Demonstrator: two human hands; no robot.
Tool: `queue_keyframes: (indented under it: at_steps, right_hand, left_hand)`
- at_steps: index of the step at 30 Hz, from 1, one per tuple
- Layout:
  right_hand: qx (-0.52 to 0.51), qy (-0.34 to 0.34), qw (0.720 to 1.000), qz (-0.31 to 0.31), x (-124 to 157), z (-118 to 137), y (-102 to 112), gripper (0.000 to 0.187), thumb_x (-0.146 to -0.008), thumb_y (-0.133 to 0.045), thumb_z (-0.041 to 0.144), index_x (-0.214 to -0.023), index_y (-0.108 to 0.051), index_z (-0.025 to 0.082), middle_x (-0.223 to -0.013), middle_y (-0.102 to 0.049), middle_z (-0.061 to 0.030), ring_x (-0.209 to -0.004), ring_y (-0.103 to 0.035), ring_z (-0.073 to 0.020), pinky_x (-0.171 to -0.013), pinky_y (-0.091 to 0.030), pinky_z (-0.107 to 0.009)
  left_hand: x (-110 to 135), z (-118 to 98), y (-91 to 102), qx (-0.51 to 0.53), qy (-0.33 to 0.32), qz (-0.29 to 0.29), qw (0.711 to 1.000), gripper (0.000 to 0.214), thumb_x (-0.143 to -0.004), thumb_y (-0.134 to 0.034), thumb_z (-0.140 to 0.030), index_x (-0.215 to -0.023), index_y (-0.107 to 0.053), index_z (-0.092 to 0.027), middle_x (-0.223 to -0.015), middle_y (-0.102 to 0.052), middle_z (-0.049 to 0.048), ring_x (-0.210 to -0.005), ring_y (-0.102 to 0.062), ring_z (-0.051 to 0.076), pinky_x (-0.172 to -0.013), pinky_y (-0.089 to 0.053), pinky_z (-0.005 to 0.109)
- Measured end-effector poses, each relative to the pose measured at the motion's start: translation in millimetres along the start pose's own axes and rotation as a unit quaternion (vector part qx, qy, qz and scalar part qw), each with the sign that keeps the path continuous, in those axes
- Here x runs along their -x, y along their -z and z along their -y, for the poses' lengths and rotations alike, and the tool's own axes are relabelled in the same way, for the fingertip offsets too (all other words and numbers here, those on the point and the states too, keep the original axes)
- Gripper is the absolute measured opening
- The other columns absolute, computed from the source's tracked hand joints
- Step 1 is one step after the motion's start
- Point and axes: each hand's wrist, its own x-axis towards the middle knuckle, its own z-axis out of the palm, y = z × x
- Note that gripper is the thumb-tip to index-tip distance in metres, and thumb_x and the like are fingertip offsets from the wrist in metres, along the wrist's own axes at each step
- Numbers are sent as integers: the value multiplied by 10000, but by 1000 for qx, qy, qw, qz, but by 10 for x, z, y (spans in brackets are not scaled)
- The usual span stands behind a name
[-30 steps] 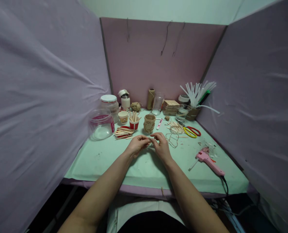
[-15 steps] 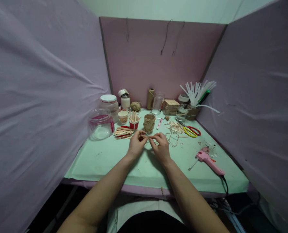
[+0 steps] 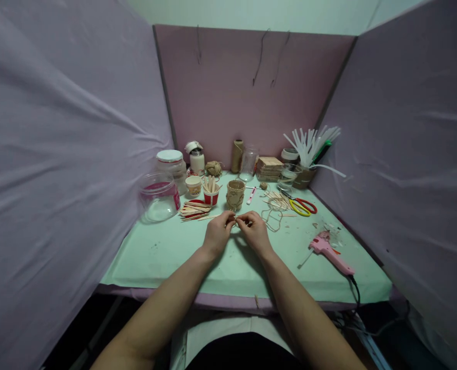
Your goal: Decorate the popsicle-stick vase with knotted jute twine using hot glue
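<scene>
My left hand [image 3: 217,235] and my right hand [image 3: 256,234] meet over the middle of the green-covered table, both closed in a pinch. Between their fingertips is a thin piece of twine, mostly covered by the fingers. More of the loose twine [image 3: 273,222] lies in loops just right of my right hand. Directly beyond the fingertips stands an upright brown cup [image 3: 235,196] with a rope-like decoration round it; neither hand grips it. Left of it are a red paper cup of wooden sticks [image 3: 211,197] and a loose pile of flat wooden sticks [image 3: 194,209].
A pink glue gun [image 3: 331,253] lies at the right, its cord over the edge. Scissors [image 3: 301,206] with red and yellow handles lie near toothpicks. An open plastic jar [image 3: 159,203] stands left. At the back are a glass jar [image 3: 248,164], wooden squares [image 3: 269,168] and glue sticks [image 3: 309,146].
Both hands stay together; their fingertips have drawn closer and curled further over the twine. The whole view has shifted slightly. Objects on the table stay where they were.
</scene>
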Motion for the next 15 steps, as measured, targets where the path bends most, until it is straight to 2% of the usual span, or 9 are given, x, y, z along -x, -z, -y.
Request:
queue_keyframes:
  at_steps: [3, 5, 8, 10, 11, 13, 15]
  right_hand:
    - [9, 5, 1000, -3, 4, 15, -9, 97, -781, -575, 210, -690, -602, 189, -726, -580, -21, -692, -531, -155, -620, -428, -280]
    - [7, 12, 1000, 0, 15, 37, -20, 88, -791, -559, 213, -708, -579, 193, -744, -563, -18, -691, -516, -150, -618, -423, -275]
    - [0, 29, 1000, 6, 33, 71, -39, 76, -807, -541, 222, -740, -564, 195, -773, -542, -17, -686, -496, -143, -620, -418, -273]
    - [-9, 31, 999, 10, 37, 81, -47, 76, -811, -531, 228, -747, -556, 194, -786, -534, -19, -690, -494, -142, -622, -418, -273]
    - [-16, 26, 999, 12, 36, 81, -47, 81, -811, -527, 231, -744, -552, 195, -789, -534, -20, -695, -498, -144, -620, -419, -272]
    - [-29, 7, 999, 16, 29, 73, -43, 90, -805, -530, 243, -730, -546, 196, -784, -543, -22, -705, -509, -148, -611, -421, -269]
    - [-39, -18, 999, 21, 20, 59, -35, 98, -788, -554, 267, -720, -545, 198, -766, -558, -20, -709, -519, -154, -601, -423, -266]
  left_hand:
    - [-20, -8, 2, 67, 41, -4, 997, 93, -737, -635, -164, -823, -628, -197, -779, -664, 20, -750, -605, 160, -743, -438, 284]
    - [-47, 1, 10, 175, 114, -4, 978, 139, -699, -684, -189, -813, -603, -184, -743, -651, 12, -726, -609, 149, -717, -454, 276]
    - [-90, 38, 31, 352, 253, 16, 901, 260, -624, -752, -195, -807, -568, -169, -684, -624, -4, -644, -592, 115, -651, -461, 245]
    - [-105, 57, 40, 412, 308, 31, 857, 299, -581, -774, -163, -793, -562, -158, -668, -615, -4, -608, -577, 94, -624, -456, 224]
    - [-107, 60, 41, 422, 315, 34, 849, 304, -572, -777, -154, -786, -561, -154, -664, -613, -3, -601, -572, 89, -618, -455, 218]
    - [-100, 51, 35, 405, 294, 28, 865, 294, -582, -770, -166, -787, -560, -155, -660, -615, -6, -604, -573, 91, -621, -458, 220]
    - [-84, 34, 23, 334, 231, 6, 914, 265, -607, -754, -192, -794, -569, -159, -667, -619, -13, -626, -579, 102, -637, -461, 231]
